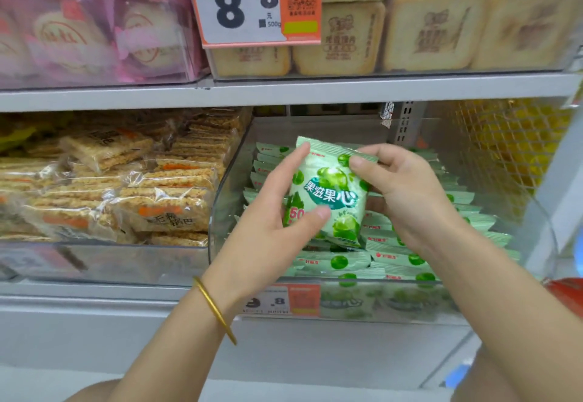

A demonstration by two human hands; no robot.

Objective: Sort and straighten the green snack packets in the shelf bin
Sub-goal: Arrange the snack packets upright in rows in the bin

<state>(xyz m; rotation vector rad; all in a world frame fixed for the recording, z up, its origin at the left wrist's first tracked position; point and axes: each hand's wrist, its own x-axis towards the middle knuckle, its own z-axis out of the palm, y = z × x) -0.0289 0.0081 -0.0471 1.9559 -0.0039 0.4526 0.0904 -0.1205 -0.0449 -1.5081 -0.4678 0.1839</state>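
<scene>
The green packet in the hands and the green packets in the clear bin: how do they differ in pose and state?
The held packet is lifted above the clear bin; the binned packets lie inside it. The held packet shows its whole front, tilted; the binned packets overlap in rows, each partly hidden. Left hand and right hand grip only the held packet. Both share the green fruit print.

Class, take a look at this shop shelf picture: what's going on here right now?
A person is holding one green snack packet up in front of a clear shelf bin. The left hand grips its lower left side, thumb across the front, and the right hand pinches its top right corner. The other green packets lie stacked in rows in the bin below. The bin to the left holds wrapped rice bars.
</scene>
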